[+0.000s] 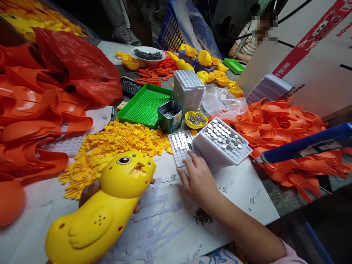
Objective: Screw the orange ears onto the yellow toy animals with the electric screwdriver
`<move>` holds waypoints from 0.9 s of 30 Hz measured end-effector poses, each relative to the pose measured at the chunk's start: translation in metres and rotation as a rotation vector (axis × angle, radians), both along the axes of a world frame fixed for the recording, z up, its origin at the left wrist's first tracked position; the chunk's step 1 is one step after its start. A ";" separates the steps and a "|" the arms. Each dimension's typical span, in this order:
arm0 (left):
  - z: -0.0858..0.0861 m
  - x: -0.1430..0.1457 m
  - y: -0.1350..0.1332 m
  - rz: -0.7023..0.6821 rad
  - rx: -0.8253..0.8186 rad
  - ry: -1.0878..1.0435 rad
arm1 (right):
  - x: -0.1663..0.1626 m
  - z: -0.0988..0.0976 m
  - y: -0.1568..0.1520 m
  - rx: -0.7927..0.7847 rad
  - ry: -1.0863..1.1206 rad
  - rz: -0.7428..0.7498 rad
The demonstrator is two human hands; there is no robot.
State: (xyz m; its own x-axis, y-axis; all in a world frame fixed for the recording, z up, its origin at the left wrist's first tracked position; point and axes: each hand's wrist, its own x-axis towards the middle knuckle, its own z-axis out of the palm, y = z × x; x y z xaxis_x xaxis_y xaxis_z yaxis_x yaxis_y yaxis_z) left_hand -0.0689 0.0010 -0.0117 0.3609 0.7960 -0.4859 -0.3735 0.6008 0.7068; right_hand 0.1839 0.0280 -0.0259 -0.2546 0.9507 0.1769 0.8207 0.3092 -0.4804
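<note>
My left hand [89, 193] is wrapped round a yellow plastic duck-shaped toy [121, 190] from behind and below; most of the hand is hidden by it. The toy is tilted, with a printed eye, a small opening in its head, and screw holes. My right hand [200, 181] reaches over the near edge of a small white tray [179, 161] of round silver button cells. Its fingers are spread, the tips at the tray; I see nothing held between them. Close beside stands a stack of white trays [213, 154], the top one filled with button cells.
Small yellow parts [123, 135] are heaped behind the toy. Beyond lie a green tray [145, 104], a dark green tin [170, 117] and a yellow bowl of screws [196, 119]. Orange parts [286, 128] pile up right, near a blue power screwdriver [305, 145]. Another person [244, 44] sits behind.
</note>
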 end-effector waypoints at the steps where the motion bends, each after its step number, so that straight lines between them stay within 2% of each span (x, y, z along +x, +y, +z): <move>1: -0.002 0.000 0.001 0.028 0.015 0.016 | -0.003 0.000 0.002 0.000 -0.049 -0.026; 3: -0.005 -0.001 0.001 0.050 0.043 0.042 | -0.006 -0.001 0.007 -0.005 -0.137 -0.077; 8: -0.005 -0.003 -0.003 -0.059 0.084 0.041 | -0.005 -0.011 0.018 -0.028 -0.276 -0.116; 12: 0.000 -0.001 -0.001 -0.102 0.075 -0.038 | -0.003 -0.018 0.024 -0.037 -0.293 -0.084; 16: -0.002 0.002 0.001 -0.061 0.064 -0.051 | 0.001 -0.016 0.025 -0.070 -0.255 -0.121; 22: -0.003 0.007 0.002 -0.098 0.064 -0.102 | 0.009 -0.017 0.028 -0.142 -0.036 -0.164; 27: -0.010 0.007 -0.001 -0.172 0.011 -0.200 | 0.009 -0.012 0.022 -0.238 0.371 -0.107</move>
